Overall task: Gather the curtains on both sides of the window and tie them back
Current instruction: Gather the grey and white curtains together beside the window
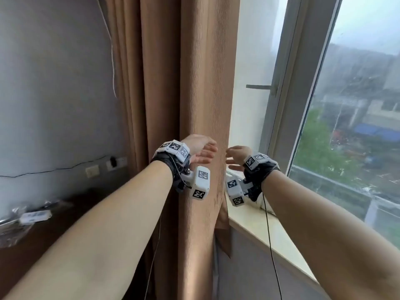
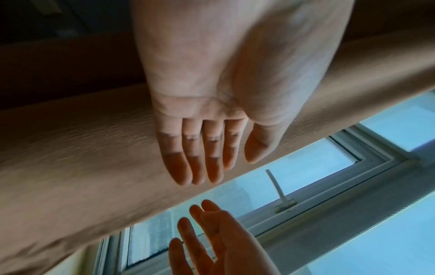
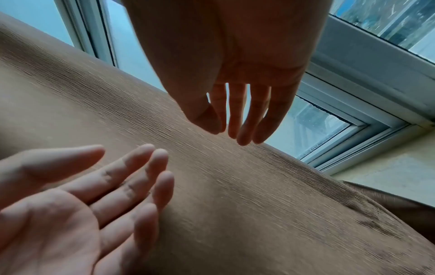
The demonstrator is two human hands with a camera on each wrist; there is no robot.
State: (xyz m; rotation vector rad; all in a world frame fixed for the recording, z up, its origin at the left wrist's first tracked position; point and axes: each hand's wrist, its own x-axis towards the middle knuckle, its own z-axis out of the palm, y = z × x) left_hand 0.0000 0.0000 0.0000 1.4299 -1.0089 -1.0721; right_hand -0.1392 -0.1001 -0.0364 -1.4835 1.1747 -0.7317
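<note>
A brown ribbed curtain (image 1: 203, 83) hangs in folds at the left side of the window, its front fold a thick column. My left hand (image 1: 203, 153) is at that fold's left face with straight fingers; in the right wrist view the left hand (image 3: 94, 195) lies flat against the curtain (image 3: 235, 186). My right hand (image 1: 234, 158) is at the fold's window-side edge, fingers straight, holding nothing. The right wrist view shows the right hand (image 3: 230, 130) with fingertips close above the cloth. In the left wrist view the left hand (image 2: 226, 163) spreads over the curtain (image 2: 82, 158). No tie-back shows.
A pale windowsill (image 1: 270, 234) runs below the glass, with a window handle (image 1: 259, 86) above my right hand. Left of the curtain are a grey wall with sockets (image 1: 112, 164) and a dark desk (image 1: 65, 215) bearing plastic-wrapped items. A thin white cord (image 1: 112, 61) hangs by the curtain.
</note>
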